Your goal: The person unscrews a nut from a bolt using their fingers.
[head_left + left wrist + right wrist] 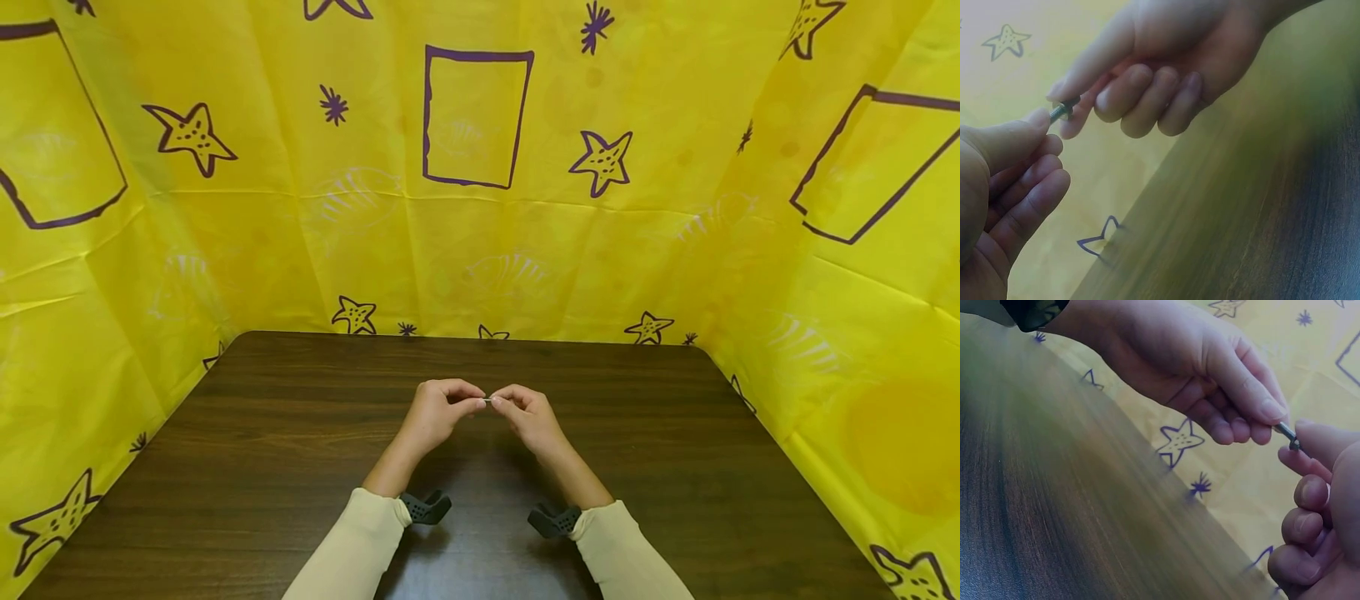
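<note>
Both hands meet above the table, with a small metal bolt (pixel 1285 430) between their fingertips. My left hand (pixel 438 412) pinches the bolt's shaft between thumb and index finger. At the other end, the thumb and index finger of my right hand (pixel 534 419) pinch a wider, nut-like piece (pixel 1069 107). In the left wrist view a short stretch of threaded-looking shaft shows between the two hands. The remaining fingers of the right hand are curled in toward the palm. Fingertips cover both ends of the bolt.
Beneath the hands lies a dark wood-grain table (pixel 300 433) with rounded far corners. Yellow cloth (pixel 465 233) printed with purple starfish and frames surrounds it at the back and both sides. A dark band (pixel 426 507) sits at each wrist, beside pale sleeves (pixel 352 542).
</note>
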`<state>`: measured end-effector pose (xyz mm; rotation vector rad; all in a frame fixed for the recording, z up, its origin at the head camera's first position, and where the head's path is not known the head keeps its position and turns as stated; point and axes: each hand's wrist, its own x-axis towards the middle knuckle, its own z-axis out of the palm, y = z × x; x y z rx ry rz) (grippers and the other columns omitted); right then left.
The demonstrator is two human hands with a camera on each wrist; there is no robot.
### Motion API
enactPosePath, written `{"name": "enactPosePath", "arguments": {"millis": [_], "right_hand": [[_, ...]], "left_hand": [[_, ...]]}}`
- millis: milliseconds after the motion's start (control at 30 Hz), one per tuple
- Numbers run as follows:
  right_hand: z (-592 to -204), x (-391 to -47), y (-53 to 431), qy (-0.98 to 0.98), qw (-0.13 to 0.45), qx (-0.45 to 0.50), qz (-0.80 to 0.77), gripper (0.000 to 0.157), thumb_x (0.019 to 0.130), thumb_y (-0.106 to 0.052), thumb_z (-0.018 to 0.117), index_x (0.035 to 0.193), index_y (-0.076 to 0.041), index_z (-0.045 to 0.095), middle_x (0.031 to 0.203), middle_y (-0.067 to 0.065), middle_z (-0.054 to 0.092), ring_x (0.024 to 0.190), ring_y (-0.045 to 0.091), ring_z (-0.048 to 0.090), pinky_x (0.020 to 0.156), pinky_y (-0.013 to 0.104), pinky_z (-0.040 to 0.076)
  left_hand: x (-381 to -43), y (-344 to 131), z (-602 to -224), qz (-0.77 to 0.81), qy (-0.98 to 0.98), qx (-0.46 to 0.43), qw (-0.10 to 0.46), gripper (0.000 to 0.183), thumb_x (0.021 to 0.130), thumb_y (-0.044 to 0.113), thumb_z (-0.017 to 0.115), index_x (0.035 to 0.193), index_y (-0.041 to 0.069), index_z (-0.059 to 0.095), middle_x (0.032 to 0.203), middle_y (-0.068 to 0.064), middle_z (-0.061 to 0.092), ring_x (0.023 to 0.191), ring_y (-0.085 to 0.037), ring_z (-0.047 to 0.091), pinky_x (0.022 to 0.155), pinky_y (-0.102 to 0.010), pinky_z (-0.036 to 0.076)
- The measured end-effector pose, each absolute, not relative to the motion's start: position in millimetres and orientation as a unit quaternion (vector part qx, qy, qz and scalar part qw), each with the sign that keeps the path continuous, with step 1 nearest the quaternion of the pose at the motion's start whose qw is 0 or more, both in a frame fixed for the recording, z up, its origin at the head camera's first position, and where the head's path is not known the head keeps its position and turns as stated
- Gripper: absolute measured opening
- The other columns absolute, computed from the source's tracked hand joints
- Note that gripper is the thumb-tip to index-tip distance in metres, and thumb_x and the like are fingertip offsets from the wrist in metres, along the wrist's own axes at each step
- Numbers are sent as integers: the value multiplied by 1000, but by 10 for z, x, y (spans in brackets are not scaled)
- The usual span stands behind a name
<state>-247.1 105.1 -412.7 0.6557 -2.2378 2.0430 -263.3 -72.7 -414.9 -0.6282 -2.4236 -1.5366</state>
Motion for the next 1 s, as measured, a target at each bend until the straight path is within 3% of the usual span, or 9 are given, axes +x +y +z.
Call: {"name": "enactPosePath", "arguments": {"millis": [467, 767, 1000], "right_hand": [[-4129, -2470, 1050, -694, 53, 256, 671, 17, 78, 4, 60, 93, 10, 56, 53, 3, 34, 42, 9, 30, 37, 23, 24], [-4117, -2476, 1054, -683, 56, 273, 675, 24, 75, 9, 60, 97, 11, 54, 53, 13, 33, 44, 10, 31, 41, 22, 26], [-4107, -2461, 1049, -710, 16, 212, 671, 21, 85, -9, 55, 100, 5, 56, 54, 8, 35, 42, 11, 31, 38, 23, 26]], "left_hand": [[-2626, -740, -4154, -517, -823, -211, 107, 5, 73, 24, 68, 78, 23, 67, 67, 10, 61, 60, -18, 59, 52, -27, 46], [-2629, -724, -4151, -523, -819, -209, 106, 6, 73, 24, 68, 78, 21, 68, 68, 8, 61, 60, -19, 59, 51, -27, 46], [-2627, -716, -4149, -523, -818, -212, 107, 6, 73, 25, 69, 78, 22, 67, 68, 8, 62, 60, -19, 59, 51, -27, 46]]}}
